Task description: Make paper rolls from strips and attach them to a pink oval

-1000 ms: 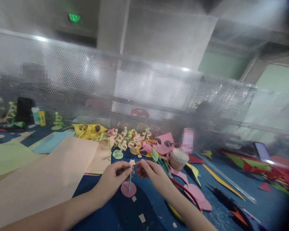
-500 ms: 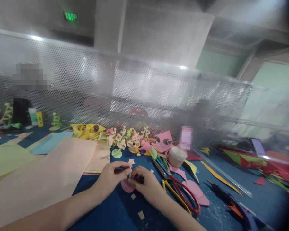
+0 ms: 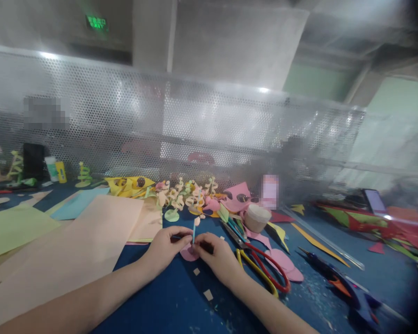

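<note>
A thin blue stick with a small pale paper piece at its top stands upright between my hands. The fingers of my left hand are pinched at its left side. From the right, my right hand pinches near its lower part. Just beneath the fingertips lies a pink paper disc on the blue table. Whether the stick touches the disc is hidden by the fingers.
Large peach sheets lie at left. Curled paper figures stand behind my hands. To the right are red-handled scissors, a white roll, pink ovals and a blue glue gun.
The stick looks more upright and more of it shows above my fingers. Both hands have shifted slightly right, and the view has tilted a little.
</note>
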Demonstrator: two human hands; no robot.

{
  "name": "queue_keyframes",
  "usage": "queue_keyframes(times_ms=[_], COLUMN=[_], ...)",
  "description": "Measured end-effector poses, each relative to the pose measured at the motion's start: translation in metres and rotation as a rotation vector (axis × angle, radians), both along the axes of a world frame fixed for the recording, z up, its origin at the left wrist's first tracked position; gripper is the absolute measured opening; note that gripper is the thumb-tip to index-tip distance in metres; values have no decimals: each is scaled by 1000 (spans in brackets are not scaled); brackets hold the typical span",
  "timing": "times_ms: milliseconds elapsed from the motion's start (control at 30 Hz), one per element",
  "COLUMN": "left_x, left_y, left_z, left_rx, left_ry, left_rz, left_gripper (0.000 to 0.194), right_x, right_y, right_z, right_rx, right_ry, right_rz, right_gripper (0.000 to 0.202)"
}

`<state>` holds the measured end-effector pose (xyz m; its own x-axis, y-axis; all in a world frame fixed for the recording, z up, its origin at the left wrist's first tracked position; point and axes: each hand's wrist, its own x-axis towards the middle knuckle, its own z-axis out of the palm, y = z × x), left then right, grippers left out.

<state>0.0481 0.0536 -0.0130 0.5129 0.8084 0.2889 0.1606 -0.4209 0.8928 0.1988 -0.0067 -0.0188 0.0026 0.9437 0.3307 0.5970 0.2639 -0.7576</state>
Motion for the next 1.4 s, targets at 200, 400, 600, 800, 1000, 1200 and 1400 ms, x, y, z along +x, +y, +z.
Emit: queue_keyframes(times_ms=[200, 400, 600, 800, 1000, 1200, 1400], left_x=[-1, 2, 2, 2, 1, 2, 1], left_y=[0, -4, -4, -4, -4, -4, -3], left_z=[1, 0, -1, 1, 5, 4, 2], left_rx=[58, 110, 116, 99, 110, 107, 115], left_ry=[49, 89, 105, 96, 95, 104, 89], left_rz=[11, -26, -45, -54, -51, -28, 22], left_gripper=[24, 20, 18, 12, 11, 12, 20], right_x=[1, 0, -2, -1, -3, -3, -2], right_y=[-2, 0, 1, 1, 0, -1, 3], right_z=[4, 5, 4, 3, 2, 4, 4], right_rx=[56, 25, 3, 14, 17, 20, 17], right_ry=[-39, -95, -104, -110, -105, -83, -69], right_rz=[-60, -79, -90, -99, -91, -84, -103], right_gripper=[14, 13, 15, 12, 4, 7, 11])
